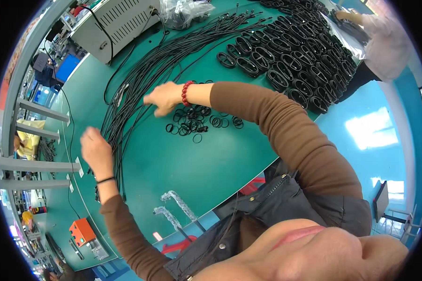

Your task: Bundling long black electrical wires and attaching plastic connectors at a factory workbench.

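A long bundle of thin black cables curves over the green table, from the far middle down toward the near left. My left hand, with a dark band at the wrist, is at the left side of the bundle; its fingers are curled and blurred, and what they hold, if anything, is hidden. Above the inner side of the bundle is my right hand, wearing a red bead bracelet. Its index finger points left and the thumb stands apart from it. Just below this hand lies a pile of small black rings.
Many coiled black cables lie in rows at the far right, where another person's sleeve shows. A grey vented metal box and a clear plastic bag stand at the back. An orange device sits near left, beside grey posts.
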### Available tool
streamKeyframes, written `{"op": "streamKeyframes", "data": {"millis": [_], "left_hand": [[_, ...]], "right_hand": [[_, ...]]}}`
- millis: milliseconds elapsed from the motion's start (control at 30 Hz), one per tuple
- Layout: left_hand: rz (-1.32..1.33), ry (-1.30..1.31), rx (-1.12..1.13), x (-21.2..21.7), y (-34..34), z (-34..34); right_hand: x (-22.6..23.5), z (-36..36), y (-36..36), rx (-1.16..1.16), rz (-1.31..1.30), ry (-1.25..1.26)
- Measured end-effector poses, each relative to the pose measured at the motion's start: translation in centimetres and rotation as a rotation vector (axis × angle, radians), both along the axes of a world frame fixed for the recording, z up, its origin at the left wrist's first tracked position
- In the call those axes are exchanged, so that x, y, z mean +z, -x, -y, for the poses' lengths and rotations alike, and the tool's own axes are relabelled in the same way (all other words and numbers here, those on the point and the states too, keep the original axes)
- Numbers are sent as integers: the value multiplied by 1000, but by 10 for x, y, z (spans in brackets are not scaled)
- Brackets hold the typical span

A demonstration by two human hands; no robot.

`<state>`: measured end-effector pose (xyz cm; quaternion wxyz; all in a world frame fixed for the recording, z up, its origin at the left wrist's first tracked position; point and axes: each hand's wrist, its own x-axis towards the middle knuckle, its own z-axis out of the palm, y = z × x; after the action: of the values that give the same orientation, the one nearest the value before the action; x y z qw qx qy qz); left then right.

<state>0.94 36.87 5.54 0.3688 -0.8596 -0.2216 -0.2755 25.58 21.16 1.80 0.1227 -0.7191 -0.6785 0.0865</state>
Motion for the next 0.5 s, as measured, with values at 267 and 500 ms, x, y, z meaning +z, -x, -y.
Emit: {"op": "streamKeyframes", "data": {"millis": [267, 500], "left_hand": [[235, -459, 103, 138, 58, -46], [242, 289, -178, 72, 101, -7]], "right_hand": [[99, -6, -154, -633, 139, -255], [269, 21, -204, -412, 465, -1077]]}}
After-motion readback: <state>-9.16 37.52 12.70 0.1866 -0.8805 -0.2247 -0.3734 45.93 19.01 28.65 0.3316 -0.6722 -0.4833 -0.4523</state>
